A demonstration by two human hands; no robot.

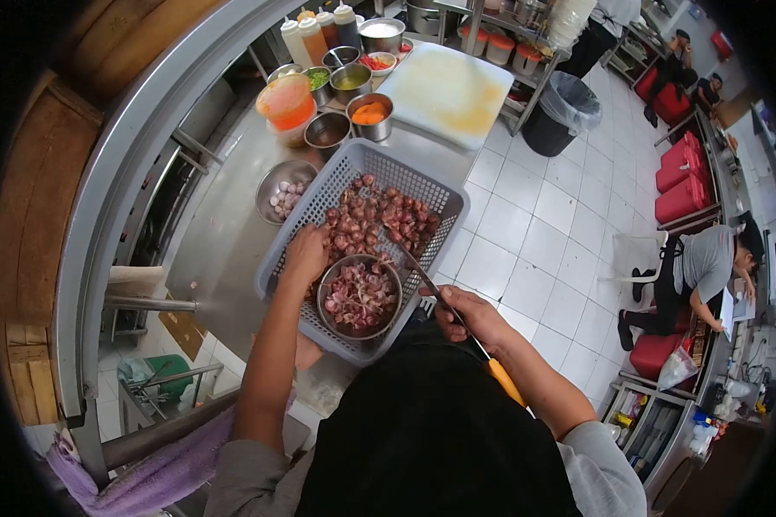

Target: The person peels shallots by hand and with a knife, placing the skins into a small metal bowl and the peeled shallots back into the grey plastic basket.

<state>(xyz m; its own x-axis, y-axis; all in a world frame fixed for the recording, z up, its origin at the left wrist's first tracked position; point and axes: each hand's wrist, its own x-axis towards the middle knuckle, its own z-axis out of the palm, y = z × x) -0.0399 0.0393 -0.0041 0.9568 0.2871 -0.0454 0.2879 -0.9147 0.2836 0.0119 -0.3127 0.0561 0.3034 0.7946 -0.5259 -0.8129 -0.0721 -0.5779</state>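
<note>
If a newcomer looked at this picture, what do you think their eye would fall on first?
Probably the grey basket in the centre, with small reddish onions across it and a metal bowl of purplish pieces in its near end. Next, the yellow-handled knife in the right hand, opposite the left hand at the onions. Beyond, the orange tub stands out, left of the white cutting board.

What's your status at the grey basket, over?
Left hand among shallots, grip hidden. Right hand gripping knife. Metal bowl in basket may crowd left hand.
</note>
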